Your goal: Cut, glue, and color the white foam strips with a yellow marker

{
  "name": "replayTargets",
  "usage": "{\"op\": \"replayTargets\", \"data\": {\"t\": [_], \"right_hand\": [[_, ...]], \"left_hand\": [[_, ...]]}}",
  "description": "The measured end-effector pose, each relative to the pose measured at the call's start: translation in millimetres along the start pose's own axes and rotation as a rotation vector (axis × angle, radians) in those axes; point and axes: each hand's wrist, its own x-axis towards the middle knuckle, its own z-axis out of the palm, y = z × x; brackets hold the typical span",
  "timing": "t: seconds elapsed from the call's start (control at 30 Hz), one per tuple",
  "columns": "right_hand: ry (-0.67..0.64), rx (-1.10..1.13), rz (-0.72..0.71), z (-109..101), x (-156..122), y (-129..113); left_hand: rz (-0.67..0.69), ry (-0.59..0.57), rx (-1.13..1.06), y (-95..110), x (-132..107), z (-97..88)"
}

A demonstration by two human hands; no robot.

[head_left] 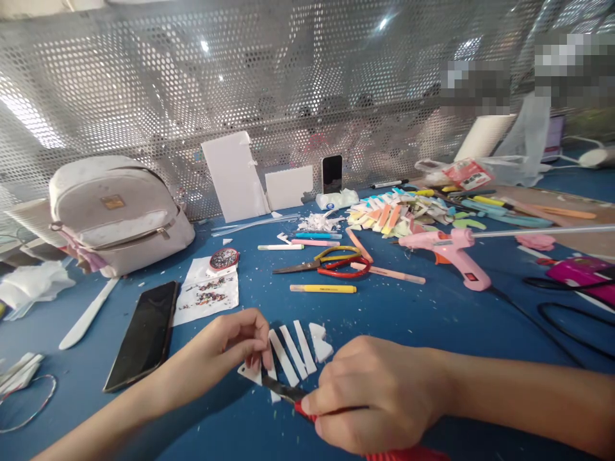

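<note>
My right hand [369,390] is wrapped around a red-handled utility knife [283,389]; its dark blade points left and lies against the white pieces. With bent fingers pressed together, my left hand [243,339] holds a small white foam-board piece [250,374] down on the blue table, right at the blade tip. Several narrow white strips [284,358] lie side by side between my hands, one partly under the blade. An irregular white scrap [320,343] rests just beyond my right knuckles. My left fingers partly hide the piece they hold.
Yellow-and-red-handled scissors [319,261] and a yellow marker [323,289] lie ahead. A pink glue gun [451,250] with its cord is at right. A phone [141,336], a bead packet [206,298] and a white backpack [120,214] are at left. A perforated metal screen [269,83] stands behind.
</note>
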Motion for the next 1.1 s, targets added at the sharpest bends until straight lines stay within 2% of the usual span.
{"op": "replayTargets", "data": {"t": [0.13,0.27,0.5,0.63,0.77,1.1], "right_hand": [[-0.001,-0.010,0.002,0,0,0],[-0.001,-0.014,0.007,-1,1,0],[0.000,-0.010,0.007,0,0,-1],[0.001,-0.023,0.007,0,1,-1],[0.008,-0.029,-0.008,0,1,-1],[-0.001,-0.029,-0.006,1,-1,0]], "left_hand": [[0.004,0.058,0.122,-1,-3,-1.3],[0.072,0.091,0.304,2,-6,-1.9],[0.263,0.063,0.641,-3,-9,-0.6],[0.351,0.010,0.782,2,-11,1.3],[0.361,0.003,0.837,6,-9,2.7],[0.384,0.002,0.844,-3,-2,-2.0]]}}
